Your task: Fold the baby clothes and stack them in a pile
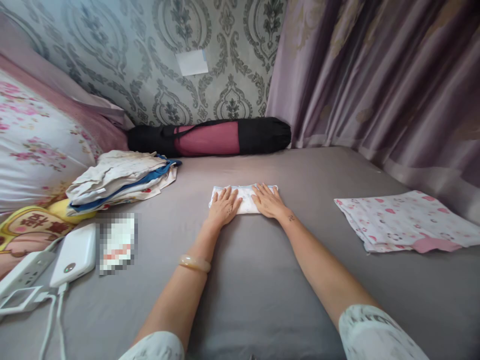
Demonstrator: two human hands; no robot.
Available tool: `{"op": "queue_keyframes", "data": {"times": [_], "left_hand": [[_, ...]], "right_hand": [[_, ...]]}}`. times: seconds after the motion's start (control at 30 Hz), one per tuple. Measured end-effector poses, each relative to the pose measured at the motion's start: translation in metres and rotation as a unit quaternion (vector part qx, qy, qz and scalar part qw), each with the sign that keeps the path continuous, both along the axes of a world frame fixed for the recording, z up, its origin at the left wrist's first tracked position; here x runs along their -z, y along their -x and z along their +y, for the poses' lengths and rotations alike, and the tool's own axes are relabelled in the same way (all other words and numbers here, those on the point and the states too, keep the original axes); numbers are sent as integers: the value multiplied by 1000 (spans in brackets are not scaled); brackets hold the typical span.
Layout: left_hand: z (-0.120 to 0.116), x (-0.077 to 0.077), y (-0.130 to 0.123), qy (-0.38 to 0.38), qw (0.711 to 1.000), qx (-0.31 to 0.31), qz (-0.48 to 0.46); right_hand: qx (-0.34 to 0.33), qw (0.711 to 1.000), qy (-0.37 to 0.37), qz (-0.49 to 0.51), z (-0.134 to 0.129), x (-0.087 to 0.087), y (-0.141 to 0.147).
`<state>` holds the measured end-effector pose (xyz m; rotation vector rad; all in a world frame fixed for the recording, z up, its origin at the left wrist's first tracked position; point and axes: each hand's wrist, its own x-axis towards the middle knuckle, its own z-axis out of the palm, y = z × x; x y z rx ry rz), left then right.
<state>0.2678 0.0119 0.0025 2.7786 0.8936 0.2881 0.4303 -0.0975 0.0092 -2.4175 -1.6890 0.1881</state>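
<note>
A small white folded cloth [246, 201] with a faint pattern lies flat on the grey sheet [255, 280]. My left hand [225, 206] rests palm down on its left end, fingers spread. On the right end lies my right hand [268, 201], also palm down with its fingers apart. The middle of the cloth shows between the two hands. Both hands press from above, and neither grips the cloth.
To the right lies a white cloth with pink hearts [405, 220]. At the left are a pile of folded clothes [120, 175], a white power bank [75, 255] with cables, and a power strip [30, 272]. A black and pink bag [210, 138] lies along the wall.
</note>
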Motion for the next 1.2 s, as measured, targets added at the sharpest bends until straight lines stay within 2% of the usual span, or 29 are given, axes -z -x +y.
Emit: {"op": "queue_keyframes", "data": {"times": [0.1, 0.23, 0.33, 0.5, 0.63, 0.97, 1.1, 1.2], "left_hand": [[3, 2, -1, 5, 1000, -4, 11], [14, -8, -6, 39, 999, 7, 26], [27, -13, -10, 29, 1000, 7, -3], [41, 2, -10, 19, 1000, -5, 19], [48, 11, -9, 23, 999, -2, 33], [103, -19, -18, 12, 995, 10, 97], [108, -26, -24, 63, 990, 3, 125], [107, -28, -26, 74, 988, 1, 133]], "right_hand": [[-2, 1000, 8, 8, 1, -1, -1], [2, 1000, 7, 23, 0, -6, -4], [31, 999, -10, 8, -2, -6, -8], [51, 999, 15, 9, -2, 1, -15], [48, 999, 2, 12, -1, 4, -18], [42, 997, -70, -12, 0, 4, -33], [38, 996, -78, -37, 1, 6, -38], [40, 994, -79, -60, 1, 5, -40]]}}
